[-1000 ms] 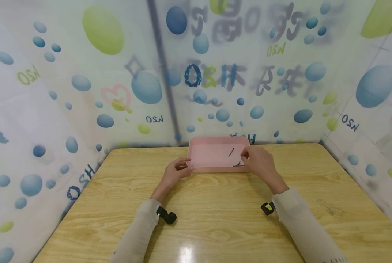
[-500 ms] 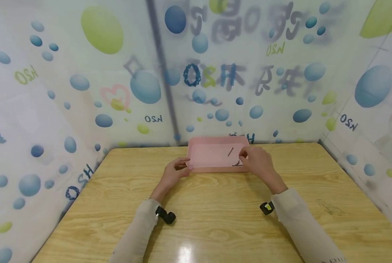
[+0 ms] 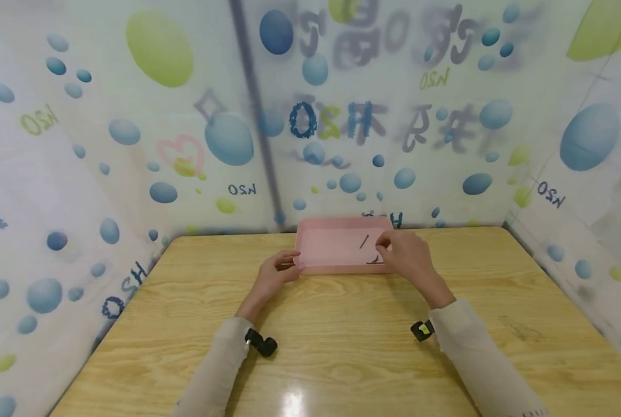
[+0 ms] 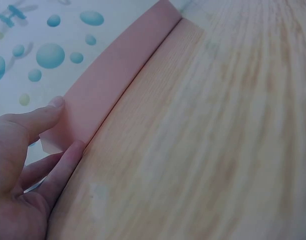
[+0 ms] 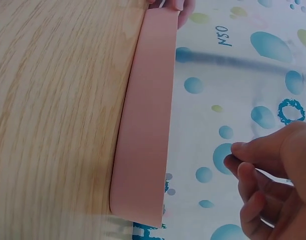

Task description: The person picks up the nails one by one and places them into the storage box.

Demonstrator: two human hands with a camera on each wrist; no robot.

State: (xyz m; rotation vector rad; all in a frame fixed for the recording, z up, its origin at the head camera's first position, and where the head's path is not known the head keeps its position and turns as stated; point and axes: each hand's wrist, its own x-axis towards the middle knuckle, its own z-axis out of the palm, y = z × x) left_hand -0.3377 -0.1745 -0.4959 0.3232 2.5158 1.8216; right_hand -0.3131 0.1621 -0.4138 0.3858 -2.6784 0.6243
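A shallow pink tray [image 3: 331,269] sits at the table's far edge. Its left front corner is held by my left hand [image 3: 273,281], whose fingers lie against the end and side in the left wrist view. Inside are several thin dark pieces like nails: a slanted one [image 3: 364,241] alone, and a small crossed group [image 3: 374,260] by the front wall. Above the tray's right end hovers my right hand [image 3: 406,255], thumb and index tips together. The right wrist view has these fingertips [image 5: 236,147] higher than the rim; nothing shows between them, though something tiny could be hidden.
The light wood-grain table [image 3: 331,336] extends toward me. A white sheet wall [image 3: 185,104] with blue and green dots stands right behind the tray and along both sides. Each wrist wears a black camera [image 3: 261,343].
My right hand has shifted very slightly left over the tray, its fingertips still together. My left hand and the tray stay put; the head view drifts a little.
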